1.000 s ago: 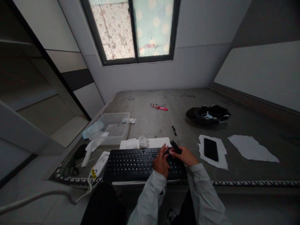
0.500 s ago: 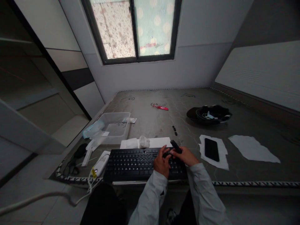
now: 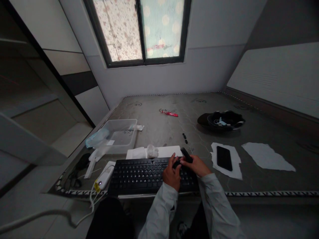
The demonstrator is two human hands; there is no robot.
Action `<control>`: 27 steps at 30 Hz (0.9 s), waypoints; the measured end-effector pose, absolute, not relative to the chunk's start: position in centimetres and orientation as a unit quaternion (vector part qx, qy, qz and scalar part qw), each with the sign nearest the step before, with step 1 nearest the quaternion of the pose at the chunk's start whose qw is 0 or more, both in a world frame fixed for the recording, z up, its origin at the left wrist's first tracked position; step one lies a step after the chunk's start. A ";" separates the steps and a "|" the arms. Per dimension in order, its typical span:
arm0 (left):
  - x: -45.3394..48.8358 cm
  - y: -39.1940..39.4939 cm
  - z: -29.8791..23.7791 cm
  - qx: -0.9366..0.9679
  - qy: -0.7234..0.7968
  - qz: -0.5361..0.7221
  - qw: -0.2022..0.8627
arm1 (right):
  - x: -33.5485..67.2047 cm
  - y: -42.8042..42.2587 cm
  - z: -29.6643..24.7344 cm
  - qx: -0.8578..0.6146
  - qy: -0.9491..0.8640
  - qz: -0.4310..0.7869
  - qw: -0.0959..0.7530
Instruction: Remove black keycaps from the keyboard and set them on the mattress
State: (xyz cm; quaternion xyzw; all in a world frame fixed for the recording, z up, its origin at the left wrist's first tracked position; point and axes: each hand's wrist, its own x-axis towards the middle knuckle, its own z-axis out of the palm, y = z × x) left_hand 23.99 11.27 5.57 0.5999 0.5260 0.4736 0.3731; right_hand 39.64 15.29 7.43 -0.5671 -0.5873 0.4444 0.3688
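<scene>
A black keyboard (image 3: 139, 174) lies at the near edge of the grey quilted surface. Over its right part my left hand (image 3: 171, 176) is closed, thumb and forefinger around a small dark piece (image 3: 176, 163) that looks like a keycap. My right hand (image 3: 199, 166) grips a short black stick-like tool (image 3: 186, 155), its thick end pointing up and left. The fingertips of both hands meet at the small piece, so the tool's lower end is hidden. Several small black keycaps (image 3: 184, 138) lie in a row beyond my hands.
White paper (image 3: 169, 151) with a crumpled tissue (image 3: 152, 151) lies behind the keyboard. Left are a clear plastic tub (image 3: 122, 146) and a white power strip (image 3: 106, 176). Right are a phone (image 3: 224, 158) on paper and a black cap (image 3: 206, 121). A red packet (image 3: 169, 113) lies farther back.
The view has shifted slightly, so things on the surface appear a little farther left. Both hands keep nearly the same pose over the keyboard, with only small finger movement.
</scene>
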 end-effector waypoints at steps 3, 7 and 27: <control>24.1 11.3 5.5 0.610 0.552 0.467 0.324 | 40.3 15.7 7.4 -0.592 -0.562 0.415 0.401; 24.3 11.3 5.6 0.647 0.551 0.443 0.287 | 41.7 16.6 6.9 -0.638 -0.519 0.372 0.431; 24.9 11.1 5.9 0.644 0.548 0.404 0.349 | 45.6 27.3 -1.8 -0.762 -0.576 0.156 0.253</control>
